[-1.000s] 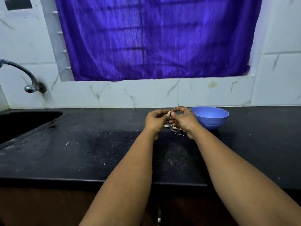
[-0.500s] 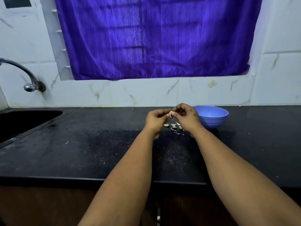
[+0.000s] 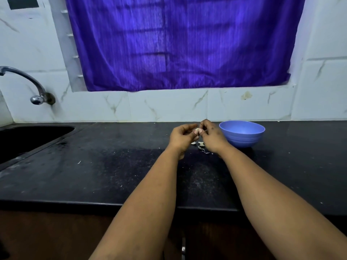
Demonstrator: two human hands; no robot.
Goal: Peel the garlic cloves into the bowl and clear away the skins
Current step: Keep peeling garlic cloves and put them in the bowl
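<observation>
A pale garlic clove (image 3: pixel 197 130) is held between both hands above the black counter (image 3: pixel 112 166). My left hand (image 3: pixel 183 136) grips it with curled fingers, and my right hand (image 3: pixel 211 136) pinches at its top with fingertips. A blue bowl (image 3: pixel 242 133) stands just right of my right hand; its inside is hidden from here. Loose garlic skins and pieces (image 3: pixel 201 146) lie on the counter under and between the hands.
A dark sink (image 3: pixel 28 139) is set into the counter at the left, with a metal tap (image 3: pixel 30 85) above it. A purple curtain (image 3: pixel 178 44) hangs over the tiled wall behind. Small white flecks dot the counter.
Both hands have risen slightly and stay together on the clove; my right fingertips have shifted up at its top. The bowl has not moved.
</observation>
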